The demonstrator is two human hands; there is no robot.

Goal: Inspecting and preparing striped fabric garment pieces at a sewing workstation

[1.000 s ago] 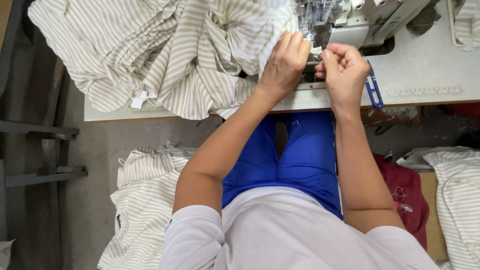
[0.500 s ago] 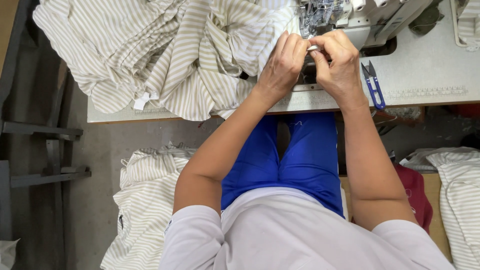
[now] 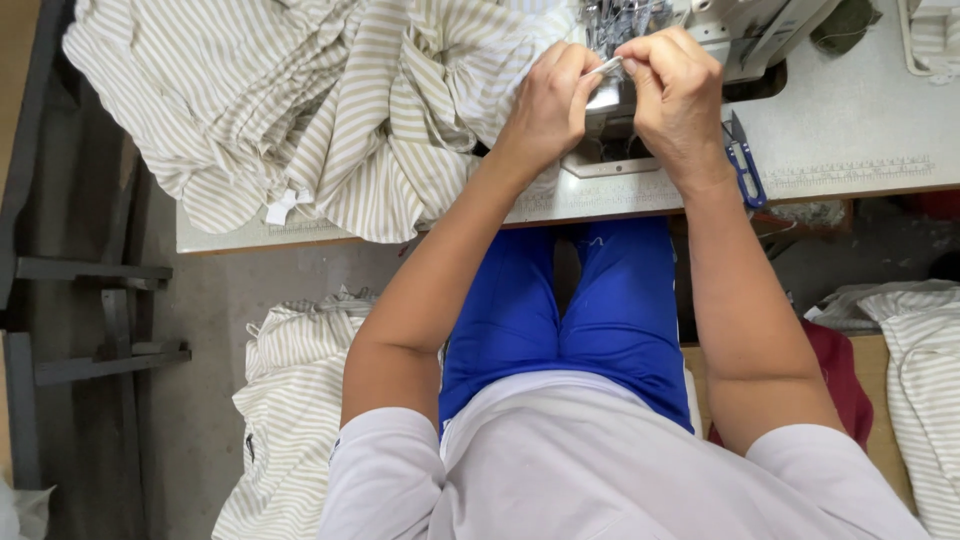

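My left hand (image 3: pixel 548 100) and my right hand (image 3: pixel 677 98) are raised close together over the sewing machine (image 3: pixel 720 40) at the top of the view. Between their pinched fingertips is a small white piece (image 3: pixel 607 66), thin and pale; what it is I cannot tell. Both hands hover just in front of the machine's needle area. A heap of beige-and-white striped fabric (image 3: pixel 300 110) lies on the grey table (image 3: pixel 850 140) to the left of my left hand, touching its wrist.
Blue thread snips (image 3: pixel 745 165) lie on the table right of my right wrist. More striped fabric is piled on the floor at the left (image 3: pixel 290 400) and at the right (image 3: pixel 925 380), beside a dark red cloth (image 3: pixel 840 370). A metal frame (image 3: pixel 90 310) stands far left.
My two hands have come together and lifted toward the machine's needle area, now pinching the small white piece between them. The view has shifted slightly.
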